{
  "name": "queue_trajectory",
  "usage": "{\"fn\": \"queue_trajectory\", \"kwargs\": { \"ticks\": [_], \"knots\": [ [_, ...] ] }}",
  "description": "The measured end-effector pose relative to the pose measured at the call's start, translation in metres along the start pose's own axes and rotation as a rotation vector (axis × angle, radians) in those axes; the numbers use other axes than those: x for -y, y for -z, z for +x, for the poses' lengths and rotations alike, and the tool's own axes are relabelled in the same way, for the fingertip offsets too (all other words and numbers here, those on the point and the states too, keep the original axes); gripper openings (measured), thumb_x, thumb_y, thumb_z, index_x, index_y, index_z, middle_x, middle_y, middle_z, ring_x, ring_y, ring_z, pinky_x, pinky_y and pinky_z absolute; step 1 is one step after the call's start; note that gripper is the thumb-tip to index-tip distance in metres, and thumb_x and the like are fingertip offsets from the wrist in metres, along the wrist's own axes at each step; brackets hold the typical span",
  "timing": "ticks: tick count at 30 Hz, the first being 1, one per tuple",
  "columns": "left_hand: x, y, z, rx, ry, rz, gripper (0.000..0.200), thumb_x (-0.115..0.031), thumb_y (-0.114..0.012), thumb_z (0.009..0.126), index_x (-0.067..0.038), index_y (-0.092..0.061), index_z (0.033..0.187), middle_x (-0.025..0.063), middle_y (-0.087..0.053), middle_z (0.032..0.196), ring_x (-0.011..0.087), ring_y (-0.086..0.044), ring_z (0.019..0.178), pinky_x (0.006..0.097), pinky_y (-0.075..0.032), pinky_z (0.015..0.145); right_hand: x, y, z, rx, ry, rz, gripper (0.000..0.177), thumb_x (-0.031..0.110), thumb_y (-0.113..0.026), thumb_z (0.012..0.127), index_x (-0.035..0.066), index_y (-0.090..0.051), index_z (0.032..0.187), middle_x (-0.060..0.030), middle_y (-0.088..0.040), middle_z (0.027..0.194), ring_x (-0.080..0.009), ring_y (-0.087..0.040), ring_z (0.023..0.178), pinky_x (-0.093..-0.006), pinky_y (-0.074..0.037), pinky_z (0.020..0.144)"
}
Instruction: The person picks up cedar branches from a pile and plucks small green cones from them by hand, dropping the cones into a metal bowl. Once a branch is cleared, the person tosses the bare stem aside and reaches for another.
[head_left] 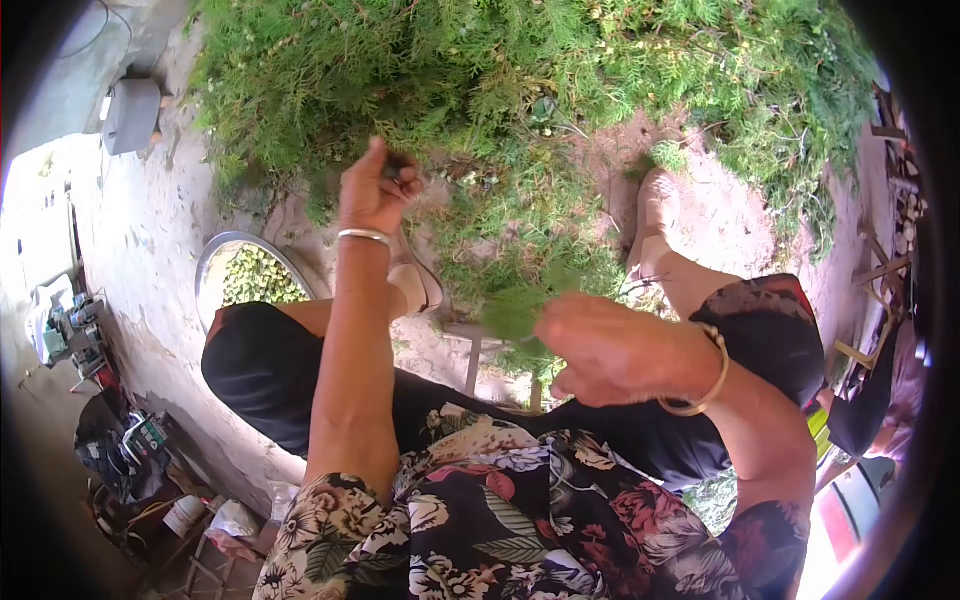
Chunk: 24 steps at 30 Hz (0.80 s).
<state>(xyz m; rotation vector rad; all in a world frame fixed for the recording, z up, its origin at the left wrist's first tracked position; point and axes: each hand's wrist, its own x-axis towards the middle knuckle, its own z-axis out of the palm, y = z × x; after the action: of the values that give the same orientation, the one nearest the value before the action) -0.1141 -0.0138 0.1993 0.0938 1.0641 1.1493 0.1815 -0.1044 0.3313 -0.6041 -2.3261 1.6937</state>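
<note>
My right hand (pixel 615 345) is closed at one end of a leafy green sprig (pixel 512 312), which is blurred and points left over my lap. Farther out, my left hand (pixel 375 195) is raised in front of the heap of green conifer branches (pixel 480 80). Its fingers are curled in, and a dark patch shows between them; I cannot make out what it is. Loose clippings (pixel 530 215) are scattered on the ground between my feet. By my left knee stands a round metal pan (pixel 207 268) holding many small yellow-green pieces.
A small stool (pixel 133 115) stands at the upper left by the wall. Tools and assorted items (pixel 140 445) lie along the left side. Stacked wood (pixel 885 260) lines the right edge, and another person (pixel 905 390) is partly visible there. My knees flank the work area.
</note>
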Motion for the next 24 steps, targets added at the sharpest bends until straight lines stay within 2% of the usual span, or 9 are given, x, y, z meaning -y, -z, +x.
{"fn": "queue_trajectory", "kwargs": {
  "ticks": [2,4,7,9,13,17,19,23,24],
  "knots": [
    [0.028,0.015,0.022,-0.137,-0.007,0.158,0.013,-0.014,-0.058,0.089,-0.002,-0.056,0.086,0.0146,-0.06,0.073,0.018,-0.055,0.054,0.0308,-0.045,0.049,0.012,0.003,0.005,0.001,-0.048,-0.036,0.033,0.012,-0.066,0.072,-0.004,-0.048,0.094,-0.0189,-0.048,0.085,-0.0374,-0.049,0.08,-0.0432,-0.041,0.072],
    [0.058,0.041,0.047,-0.272,-0.007,0.318,0.007,-0.008,-0.058,0.088,-0.002,-0.057,0.088,0.013,-0.06,0.067,0.0186,-0.055,0.05,0.0312,-0.044,0.043,0.018,0.008,0.011,-0.016,-0.203,-0.067,0.016,0.007,-0.06,0.072,-0.001,-0.049,0.079,-0.0164,-0.049,0.075,-0.0345,-0.05,0.073,-0.0429,-0.041,0.065],
    [0.098,0.08,0.082,-0.292,0.035,0.585,0.007,0.001,-0.058,0.085,0.0,-0.057,0.092,0.0113,-0.059,0.065,0.018,-0.053,0.044,0.0306,-0.04,0.036,0.022,0.018,0.02,0.06,-0.359,-0.061,0.02,0.008,-0.062,0.072,-0.005,-0.05,0.08,-0.0184,-0.05,0.077,-0.034,-0.052,0.075,-0.0415,-0.042,0.066],
    [0.116,0.096,0.098,-0.442,-0.081,0.796,0.005,0.0,-0.061,0.08,0.002,-0.062,0.085,0.0095,-0.06,0.061,0.0177,-0.056,0.043,0.0311,-0.042,0.036,0.024,0.027,0.024,0.043,-0.294,-0.082,0.024,0.009,-0.063,0.072,-0.009,-0.05,0.083,-0.0204,-0.051,0.081,-0.0336,-0.054,0.077,-0.0402,-0.044,0.067],
    [0.135,0.116,0.136,-0.394,-0.287,1.096,0.015,-0.004,-0.066,0.073,0.003,-0.063,0.087,0.0171,-0.063,0.064,0.0231,-0.062,0.05,0.0347,-0.048,0.048,0.03,0.032,0.028,0.026,-0.421,-0.185,0.03,0.007,-0.065,0.068,-0.009,-0.051,0.089,-0.0213,-0.051,0.087,-0.0323,-0.055,0.08,-0.0398,-0.045,0.07],
    [0.137,0.107,0.145,-0.386,-0.29,1.25,0.018,-0.007,-0.068,0.073,0.002,-0.063,0.087,0.0194,-0.063,0.065,0.0277,-0.063,0.053,0.0362,-0.049,0.052,0.027,0.035,0.03,0.116,-0.434,-0.159,0.042,0.006,-0.064,0.065,-0.014,-0.05,0.099,-0.0274,-0.053,0.097,-0.0353,-0.056,0.088,-0.0415,-0.046,0.078],
    [0.132,0.11,0.147,-0.216,-0.696,1.841,0.008,-0.003,-0.062,0.08,0.005,-0.061,0.083,0.011,-0.063,0.068,0.0195,-0.059,0.048,0.031,-0.047,0.042,0.027,0.036,0.032,0.116,-0.439,-0.122,0.045,0.006,-0.063,0.065,-0.016,-0.049,0.103,-0.0298,-0.053,0.102,-0.0367,-0.057,0.092,-0.0421,-0.046,0.081],
    [0.126,0.11,0.148,-0.157,-0.556,1.967,0.007,0.0,-0.057,0.08,0.005,-0.06,0.084,0.0128,-0.063,0.069,0.0213,-0.063,0.055,0.0311,-0.048,0.043,0.028,0.039,0.032,0.094,-0.44,-0.152,0.049,0.006,-0.061,0.067,-0.017,-0.048,0.108,-0.033,-0.052,0.106,-0.0391,-0.056,0.096,-0.0429,-0.046,0.083],
    [0.121,0.115,0.152,-0.218,-0.347,1.581,0.007,0.002,-0.055,0.079,0.005,-0.059,0.085,0.0141,-0.063,0.071,0.0224,-0.064,0.057,0.032,-0.049,0.044,0.029,0.039,0.033,0.08,-0.434,-0.162,0.048,0.006,-0.061,0.068,-0.017,-0.048,0.109,-0.0329,-0.052,0.106,-0.0393,-0.056,0.096,-0.0431,-0.046,0.083]
  ]
}}
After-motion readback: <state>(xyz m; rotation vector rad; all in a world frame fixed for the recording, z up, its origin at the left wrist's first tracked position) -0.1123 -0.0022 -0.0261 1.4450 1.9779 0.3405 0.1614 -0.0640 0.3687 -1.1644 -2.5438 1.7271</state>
